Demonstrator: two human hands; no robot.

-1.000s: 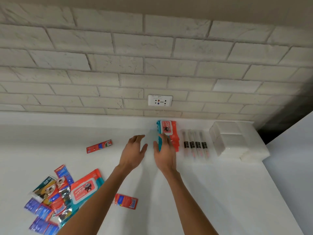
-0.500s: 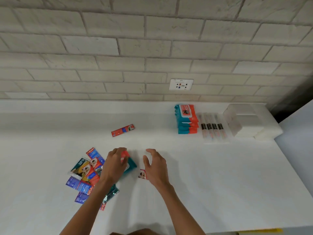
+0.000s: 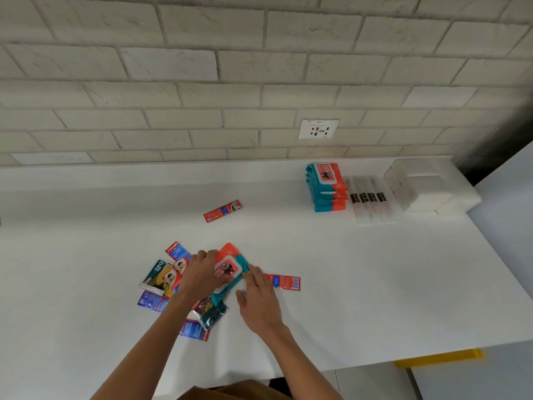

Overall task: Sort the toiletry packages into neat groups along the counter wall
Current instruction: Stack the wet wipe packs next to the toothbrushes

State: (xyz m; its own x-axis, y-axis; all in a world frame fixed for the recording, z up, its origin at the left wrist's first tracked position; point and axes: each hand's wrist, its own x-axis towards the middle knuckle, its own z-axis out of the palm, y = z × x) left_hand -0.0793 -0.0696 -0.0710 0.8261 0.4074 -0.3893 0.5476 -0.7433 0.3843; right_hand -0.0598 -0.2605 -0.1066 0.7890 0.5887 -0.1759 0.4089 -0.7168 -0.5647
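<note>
Wipes pack [image 3: 228, 269], one, held by left hand [image 3: 199, 275], touched by right hand [image 3: 259, 305].

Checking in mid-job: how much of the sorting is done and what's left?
Done: a wipes stack, a row of clear tubes and white packs sit grouped along the wall. In hand: left hand grips and right hand touches another wipe pack. Left: the loose sachet pile, a red sachet and a red box mid-counter.
</note>
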